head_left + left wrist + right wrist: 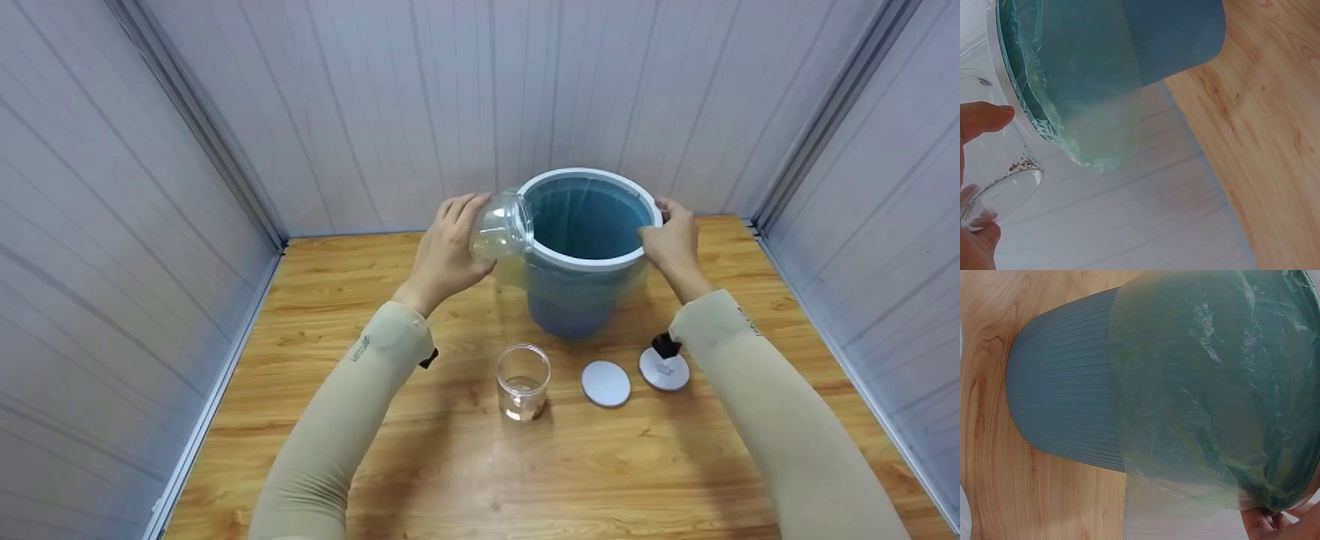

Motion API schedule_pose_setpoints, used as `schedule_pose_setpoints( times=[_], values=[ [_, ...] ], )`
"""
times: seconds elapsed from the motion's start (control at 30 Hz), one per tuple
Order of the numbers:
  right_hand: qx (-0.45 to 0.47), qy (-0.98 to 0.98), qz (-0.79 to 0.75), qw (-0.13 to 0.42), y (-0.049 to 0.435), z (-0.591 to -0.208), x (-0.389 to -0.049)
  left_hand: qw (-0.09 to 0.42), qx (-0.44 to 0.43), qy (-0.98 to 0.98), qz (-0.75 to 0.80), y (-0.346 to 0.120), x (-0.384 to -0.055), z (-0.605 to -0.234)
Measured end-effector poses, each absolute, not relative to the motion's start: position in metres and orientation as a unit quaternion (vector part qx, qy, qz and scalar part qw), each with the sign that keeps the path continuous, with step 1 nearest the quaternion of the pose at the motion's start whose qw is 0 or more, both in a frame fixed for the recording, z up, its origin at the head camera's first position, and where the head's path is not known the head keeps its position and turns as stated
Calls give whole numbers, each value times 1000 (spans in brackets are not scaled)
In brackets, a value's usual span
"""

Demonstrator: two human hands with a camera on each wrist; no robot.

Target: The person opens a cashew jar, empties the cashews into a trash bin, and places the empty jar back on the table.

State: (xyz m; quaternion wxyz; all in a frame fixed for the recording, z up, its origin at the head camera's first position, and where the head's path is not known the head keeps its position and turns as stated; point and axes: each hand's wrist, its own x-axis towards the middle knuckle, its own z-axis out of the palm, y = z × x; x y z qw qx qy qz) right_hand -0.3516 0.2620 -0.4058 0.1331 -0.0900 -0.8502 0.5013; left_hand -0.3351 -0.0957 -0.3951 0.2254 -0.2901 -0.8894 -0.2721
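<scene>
A blue trash can (570, 319) with a white rim and a thin green bag (1185, 394) folded over its edge stands on the wooden surface. My left hand (448, 247) grips a clear jar (499, 229), tipped sideways with its mouth at the can's left rim. Dark specks (1023, 164) cling inside that jar near its base. My right hand (675, 241) pinches the rim on the right side, its fingers partly hidden under the bag in the right wrist view. Nearer me, a second clear jar (523, 382) stands upright without a lid.
Two round white lids, a left one (606, 383) and a right one (664, 369), lie flat in front of the can. Pale panelled walls (360, 112) close off the back and both sides of the wooden surface (585, 480).
</scene>
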Motion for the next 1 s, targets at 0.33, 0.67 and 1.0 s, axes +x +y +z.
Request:
schedule_pose_setpoints(
  times=[0.33, 0.67, 1.0],
  values=[
    [-94, -852, 501, 122, 262, -404, -352, 230, -296, -887, -270, -104, -325, -400],
    [-95, -851, 502, 123, 262, -405, -352, 230, -297, -881, -287, -109, -318, -405],
    [-97, -852, 500, 120, 262, -404, -352, 234, -280, -875, -318, -120, -311, -416]
  ],
)
